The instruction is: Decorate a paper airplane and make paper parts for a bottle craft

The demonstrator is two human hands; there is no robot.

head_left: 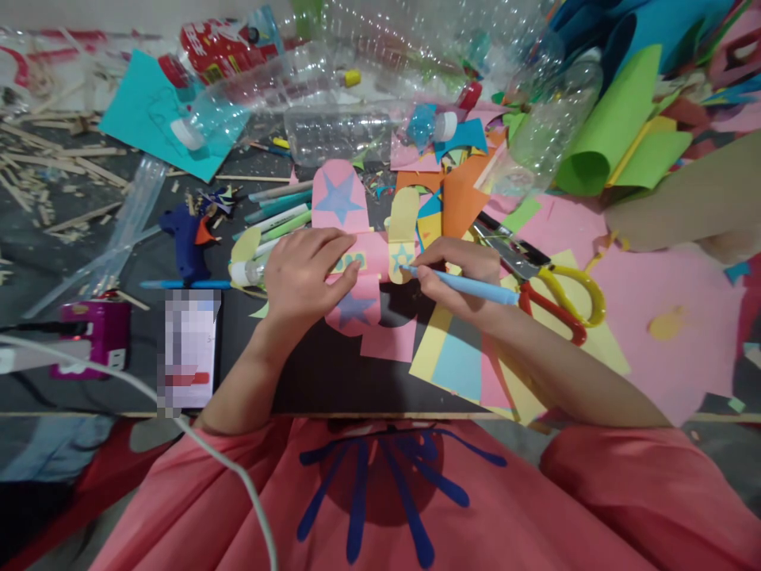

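A toy plane (373, 247) of pink paper, apparently around a small bottle, lies on the dark table, with blue stars on its wings. Its yellow tail piece (404, 216) bears a light blue star. My left hand (303, 274) is closed over the plane's body, thumb on the near side and fingers on the far side. Between the fingers of my right hand (460, 274) is a light blue felt-tip pen (476, 288), its tip at the star on the tail. Left of my left hand, a bottle neck (250, 274) and yellow paper pieces show at the plane's nose.
Scissors (550, 285) and coloured paper lie under and beside my right forearm. On the left are several felt pens (279, 208), a glue gun (184, 238), a phone (193, 349), a purple box (95, 337) and a white cable. Plastic bottles (350, 131) crowd the back.
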